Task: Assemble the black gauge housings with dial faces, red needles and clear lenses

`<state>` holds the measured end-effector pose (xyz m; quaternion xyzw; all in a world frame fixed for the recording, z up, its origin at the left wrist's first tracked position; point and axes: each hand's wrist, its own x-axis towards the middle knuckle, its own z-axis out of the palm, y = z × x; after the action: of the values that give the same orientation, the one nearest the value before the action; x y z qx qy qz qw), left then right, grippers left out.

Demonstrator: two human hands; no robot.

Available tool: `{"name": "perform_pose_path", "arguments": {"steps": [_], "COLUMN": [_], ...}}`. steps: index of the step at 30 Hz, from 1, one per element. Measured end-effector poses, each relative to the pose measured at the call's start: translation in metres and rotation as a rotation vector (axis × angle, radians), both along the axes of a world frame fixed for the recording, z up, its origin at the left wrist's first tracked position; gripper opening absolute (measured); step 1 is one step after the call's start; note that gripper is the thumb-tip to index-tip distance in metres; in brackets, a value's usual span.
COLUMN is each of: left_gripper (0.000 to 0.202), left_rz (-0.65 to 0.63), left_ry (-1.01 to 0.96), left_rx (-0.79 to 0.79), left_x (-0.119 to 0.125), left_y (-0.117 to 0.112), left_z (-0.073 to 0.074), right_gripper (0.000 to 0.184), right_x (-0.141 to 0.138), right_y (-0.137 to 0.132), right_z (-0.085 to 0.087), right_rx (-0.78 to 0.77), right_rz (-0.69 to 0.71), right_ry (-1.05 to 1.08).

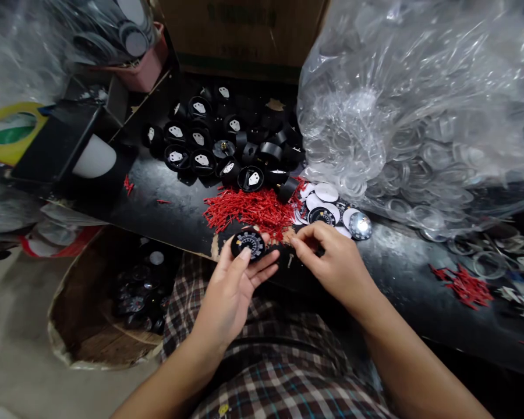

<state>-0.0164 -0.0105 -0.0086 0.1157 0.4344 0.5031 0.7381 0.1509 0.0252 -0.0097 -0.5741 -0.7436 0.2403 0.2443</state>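
Observation:
My left hand (233, 285) grips a round black gauge (248, 244) whose printed dial faces up, the thumb resting on its rim. To its right, my right hand (332, 259) is closed in a pinch by the table edge; what is between the fingertips is too small to make out. A small metal screw-like piece (290, 260) shows just below those fingertips. Right behind both hands spreads a heap of red pointers (253, 210). White and black dial discs (325, 203) lie in a loose pile beyond my right hand.
Several black gauge housings (201, 162) cluster at the back. A plastic bag of clear lenses (397, 128) bulges on the right, near more red pointers (467, 285). Below left stands a bin (70, 314) holding black gauges. Yellow tape (15, 110) lies at far left.

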Motion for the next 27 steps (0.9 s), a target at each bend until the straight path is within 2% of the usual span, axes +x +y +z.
{"name": "perform_pose_path", "arguments": {"steps": [2,4,7,10,13,15,20,22,27], "left_gripper": [0.02,0.018,0.018,0.022,0.023,0.023,0.025,0.022,0.02], "left_rz": [-0.044,-0.015,0.068,0.043,0.019,0.007,-0.008,0.014,0.044], "left_ry": [-0.057,-0.03,0.1,0.148,0.137,0.113,0.085,0.096,0.024], "left_rx": [-0.036,-0.006,0.088,0.078,0.062,0.054,0.098,0.15,0.235], "left_x": [0.005,0.005,0.001,-0.002,0.001,0.004,0.014,0.018,0.02], "left_y": [0.003,0.007,0.009,0.005,0.0,0.0,0.004,0.005,0.004], "left_z": [0.001,0.001,-0.003,-0.007,-0.008,-0.007,-0.006,-0.005,-0.001], "right_gripper": [0.012,0.012,0.009,0.008,0.012,0.016,0.007,0.007,0.01], "right_x": [0.005,0.009,0.014,0.008,-0.003,-0.008,-0.008,-0.006,-0.002], "right_y": [-0.003,-0.005,-0.004,-0.001,0.004,0.006,-0.001,-0.005,-0.011], "right_z": [0.002,0.004,0.007,0.009,0.011,0.013,0.014,0.014,0.018], "right_rx": [0.022,0.006,-0.075,-0.119,-0.107,-0.106,-0.079,-0.093,-0.244], "right_rz": [-0.044,-0.089,-0.074,-0.002,-0.008,-0.009,0.042,0.001,-0.099], "right_ry": [0.088,0.071,-0.052,-0.215,-0.431,-0.48,-0.219,-0.085,0.252]}}
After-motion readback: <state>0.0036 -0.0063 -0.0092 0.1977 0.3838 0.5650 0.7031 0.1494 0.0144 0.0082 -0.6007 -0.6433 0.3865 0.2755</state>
